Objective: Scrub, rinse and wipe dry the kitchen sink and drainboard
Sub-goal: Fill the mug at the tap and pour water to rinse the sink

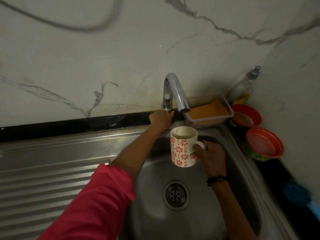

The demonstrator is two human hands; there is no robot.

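Lowest in the frame, your red sleeve (97,201) runs up from the bottom left across the ribbed drainboard (43,170), which fills the left side. Just right of it the steel sink (242,170) takes the lower centre and right, with its round drain (175,195) near the bottom middle.

Above the drain, your right hand (210,157) has its fingers curled through the handle of a white mug (182,147) with red flower prints; you hold it upright over the basin, below the spout, and liquid shows inside it. A dark band circles that wrist.

Further up, your left hand (161,117) reaches to the foot of the chrome tap (173,90) at the centre of the frame, fingers closed around the part at its base.

To the right of the tap, a clear tray (210,116) holds an orange sponge (209,110). Two red-rimmed bowls (265,144) sit at the right edge, and a bottle (245,84) stands in the corner behind them. A marble wall (103,58) fills the top.
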